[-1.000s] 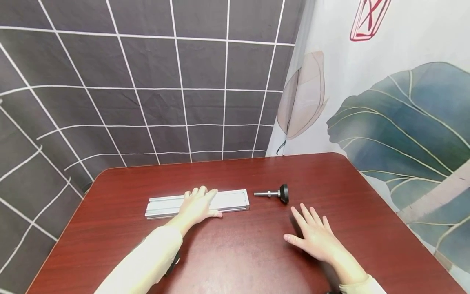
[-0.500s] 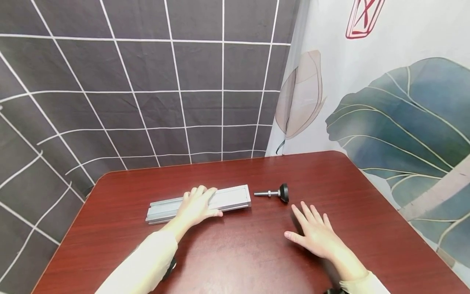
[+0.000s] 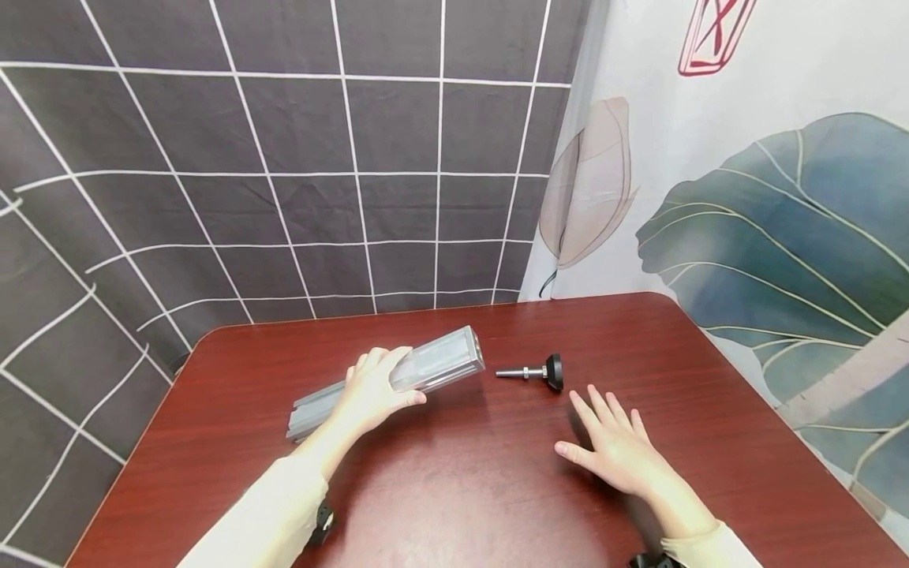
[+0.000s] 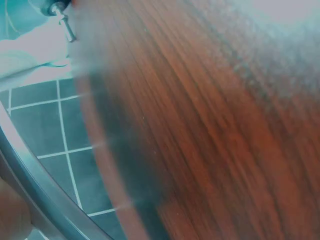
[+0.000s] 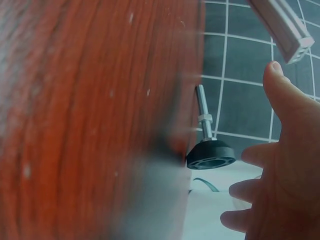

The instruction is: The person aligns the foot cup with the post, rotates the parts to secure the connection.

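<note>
My left hand (image 3: 372, 394) grips an aluminum extrusion profile (image 3: 443, 359) around its middle, thumb on the near side and fingers over the far side. The right end of the profile is tilted up above the table, and its left end sits lower. In the left wrist view the profile (image 4: 40, 190) runs along the lower left. My right hand (image 3: 614, 446) lies over the table with its fingers spread, holding nothing. Just beyond its fingertips is a leveling foot (image 3: 552, 372) with a black round base, a threaded stud and a nut, lying on its side; the right wrist view shows its base (image 5: 211, 154) closely.
The reddish-brown wooden table (image 3: 469, 489) has rounded far corners. Behind it hangs a dark grey cloth (image 3: 398, 205) with white grid lines. A white curtain (image 3: 660, 158) with leaf prints hangs at the right.
My left hand has lifted the right end of the aluminum profile off the table, tilting it upward and away. The right hand and the leveling foot have stayed in place.
</note>
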`<state>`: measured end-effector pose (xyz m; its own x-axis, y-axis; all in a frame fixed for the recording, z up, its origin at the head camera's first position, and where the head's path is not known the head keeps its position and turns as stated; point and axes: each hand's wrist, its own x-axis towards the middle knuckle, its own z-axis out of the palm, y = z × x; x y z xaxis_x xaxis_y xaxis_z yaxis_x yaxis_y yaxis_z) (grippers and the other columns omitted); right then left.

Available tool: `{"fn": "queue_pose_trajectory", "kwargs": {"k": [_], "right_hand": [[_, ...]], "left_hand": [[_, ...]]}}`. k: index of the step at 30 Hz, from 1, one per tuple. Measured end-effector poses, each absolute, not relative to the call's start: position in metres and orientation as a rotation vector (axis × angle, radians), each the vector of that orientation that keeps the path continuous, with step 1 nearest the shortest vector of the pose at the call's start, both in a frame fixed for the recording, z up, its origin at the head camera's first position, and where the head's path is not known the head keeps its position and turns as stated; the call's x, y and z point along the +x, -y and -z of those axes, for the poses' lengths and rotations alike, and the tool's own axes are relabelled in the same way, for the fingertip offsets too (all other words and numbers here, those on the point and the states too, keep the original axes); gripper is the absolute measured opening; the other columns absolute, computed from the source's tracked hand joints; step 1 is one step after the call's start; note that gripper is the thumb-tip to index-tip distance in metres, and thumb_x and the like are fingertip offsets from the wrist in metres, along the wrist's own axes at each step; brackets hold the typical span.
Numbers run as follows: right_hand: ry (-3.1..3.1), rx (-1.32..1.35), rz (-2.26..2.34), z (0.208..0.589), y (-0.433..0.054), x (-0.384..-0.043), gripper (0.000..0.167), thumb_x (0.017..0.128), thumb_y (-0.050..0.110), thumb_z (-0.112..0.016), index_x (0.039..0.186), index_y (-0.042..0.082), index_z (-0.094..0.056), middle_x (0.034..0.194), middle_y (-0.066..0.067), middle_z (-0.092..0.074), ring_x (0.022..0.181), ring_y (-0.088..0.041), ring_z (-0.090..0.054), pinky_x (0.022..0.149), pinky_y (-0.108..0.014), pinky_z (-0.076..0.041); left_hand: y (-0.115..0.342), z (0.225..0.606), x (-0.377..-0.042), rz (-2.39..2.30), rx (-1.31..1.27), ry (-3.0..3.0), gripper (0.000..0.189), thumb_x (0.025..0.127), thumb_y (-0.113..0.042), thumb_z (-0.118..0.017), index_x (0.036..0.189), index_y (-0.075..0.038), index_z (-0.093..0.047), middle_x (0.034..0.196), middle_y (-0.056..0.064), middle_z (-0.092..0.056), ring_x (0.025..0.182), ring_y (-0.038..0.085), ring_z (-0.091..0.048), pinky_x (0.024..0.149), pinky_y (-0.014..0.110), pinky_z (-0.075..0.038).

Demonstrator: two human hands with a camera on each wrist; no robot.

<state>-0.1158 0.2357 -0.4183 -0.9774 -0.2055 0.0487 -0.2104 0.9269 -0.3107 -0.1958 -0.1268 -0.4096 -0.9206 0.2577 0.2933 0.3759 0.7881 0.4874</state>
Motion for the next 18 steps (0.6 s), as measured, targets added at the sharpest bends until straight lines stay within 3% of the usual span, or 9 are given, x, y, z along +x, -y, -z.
{"fn": "queue_pose_trajectory", "kwargs": {"k": [13, 18], "right_hand": [[3.092, 0.323, -0.502, 0.413, -0.236, -0.119, 0.083, 0.084, 0.059, -0.056, 0.144, 0.006, -0.035, 0.147, -0.026, -0.025, 0.132, -0.05, -0.019, 0.097, -0.07, -0.012], [3.094, 0.347, -0.477, 0.408, -0.237, -0.125, 0.086, 0.082, 0.059, -0.058, 0.144, 0.005, -0.034, 0.146, -0.027, -0.025, 0.131, -0.051, -0.019, 0.097, -0.07, -0.012]], "left_hand": [[0.137, 0.397, -0.175, 1.006, -0.505, 2.658, 0.078, 0.063, -0.042, -0.083, 0.13, -0.015, -0.054, 0.114, 0.009, -0.054, 0.107, 0.029, -0.046, 0.092, 0.051, -0.031], [0.141, 0.392, -0.163, 1.09, -0.514, 2.619, 0.079, 0.062, -0.041, -0.085, 0.13, -0.017, -0.054, 0.115, 0.008, -0.054, 0.106, 0.027, -0.047, 0.087, 0.049, -0.036]]}}
